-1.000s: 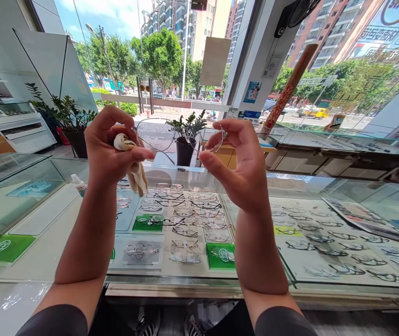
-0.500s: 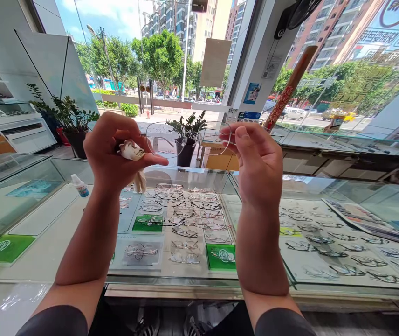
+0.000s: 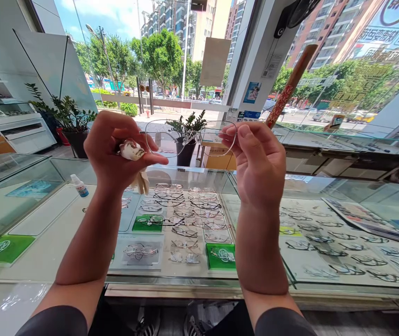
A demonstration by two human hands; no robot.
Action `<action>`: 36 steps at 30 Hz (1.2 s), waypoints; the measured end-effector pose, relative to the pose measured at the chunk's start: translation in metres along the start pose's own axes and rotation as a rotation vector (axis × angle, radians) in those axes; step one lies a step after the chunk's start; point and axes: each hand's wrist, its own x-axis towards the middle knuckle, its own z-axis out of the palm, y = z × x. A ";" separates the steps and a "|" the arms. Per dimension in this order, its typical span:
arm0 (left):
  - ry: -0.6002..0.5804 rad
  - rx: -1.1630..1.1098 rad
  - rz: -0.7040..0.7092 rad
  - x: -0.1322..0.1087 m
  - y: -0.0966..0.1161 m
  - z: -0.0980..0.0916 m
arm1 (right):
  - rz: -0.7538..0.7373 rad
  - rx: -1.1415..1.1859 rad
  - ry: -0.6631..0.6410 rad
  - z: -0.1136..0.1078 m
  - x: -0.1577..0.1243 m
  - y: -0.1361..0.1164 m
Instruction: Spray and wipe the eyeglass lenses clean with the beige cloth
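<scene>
A pair of eyeglasses (image 3: pixel 185 138) with clear lenses and very thin rims is raised above the counter at about face height, its front spanning both hands. My left hand (image 3: pixel 108 151) is closed around a crumpled pale cloth (image 3: pixel 130 150); the cloth's tail hangs below the palm. That hand's fingers also meet the left end of the eyeglasses, though the exact contact is partly hidden. With thumb and fingers, my right hand (image 3: pixel 260 163) pinches the eyeglasses at their right end, beside the lens.
Below is a glass display counter (image 3: pixel 143 280) with rows of spectacle frames (image 3: pixel 184 232) and green cards (image 3: pixel 220 256). A small spray bottle (image 3: pixel 79 185) stands on the left. Beyond are potted plants (image 3: pixel 184 151), a magazine (image 3: pixel 363 217) and large windows.
My right hand has shifted slightly right, and the right lens of the eyeglasses has moved with it. The hanging end of the cloth has swung a little to the right.
</scene>
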 end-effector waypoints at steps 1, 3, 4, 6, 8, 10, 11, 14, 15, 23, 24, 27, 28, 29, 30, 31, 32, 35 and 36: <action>-0.016 -0.006 0.014 0.001 0.000 0.001 | 0.009 0.010 -0.002 0.000 0.000 -0.001; -0.037 -0.008 0.015 0.002 0.000 0.002 | 0.024 0.032 -0.005 0.001 0.001 -0.002; -0.037 -0.007 0.004 0.002 0.000 0.002 | 0.029 0.046 -0.008 0.001 0.001 -0.002; -0.029 -0.018 -0.024 0.002 -0.001 0.002 | 0.030 0.075 -0.018 0.001 0.001 -0.002; 0.000 -0.040 -0.041 0.002 -0.002 0.003 | 0.018 0.087 -0.034 0.001 0.002 -0.001; 0.019 -0.038 -0.058 0.001 -0.002 0.003 | 0.009 0.070 -0.047 0.001 0.002 0.000; 0.016 -0.025 -0.066 0.000 -0.001 0.003 | 0.009 0.058 -0.049 0.002 0.002 0.000; 0.001 0.029 -0.091 -0.003 0.001 0.002 | 0.016 0.039 -0.044 0.003 0.001 0.000; 0.012 0.052 -0.107 -0.003 0.001 0.002 | 0.016 0.044 -0.044 0.003 0.001 0.000; -0.003 0.046 -0.003 0.000 -0.013 -0.003 | 0.017 0.078 -0.053 0.005 -0.001 -0.004; -0.017 0.043 0.002 0.000 -0.014 -0.003 | 0.016 0.094 -0.052 0.005 -0.002 -0.004; -0.032 0.053 -0.016 0.000 -0.011 -0.001 | 0.013 0.127 -0.048 0.005 -0.002 -0.003; -0.030 0.056 -0.021 -0.001 -0.010 -0.001 | 0.015 0.130 -0.045 0.005 -0.002 -0.003; -0.029 0.059 -0.028 -0.001 -0.009 -0.001 | 0.019 0.128 -0.042 0.005 -0.002 -0.003; -0.032 0.064 -0.040 -0.002 -0.009 0.000 | 0.024 0.124 -0.037 0.005 -0.001 -0.003; -0.037 0.066 -0.044 -0.003 -0.009 -0.001 | 0.029 0.119 -0.029 0.004 -0.001 -0.003; -0.047 0.065 -0.041 -0.003 -0.010 -0.001 | 0.033 0.113 -0.022 0.004 -0.001 -0.002; -0.041 0.068 -0.074 -0.005 -0.013 -0.001 | 0.034 0.093 -0.013 0.004 0.000 -0.001; -0.030 0.065 -0.084 -0.006 -0.013 -0.002 | 0.027 0.086 -0.018 0.004 0.000 -0.001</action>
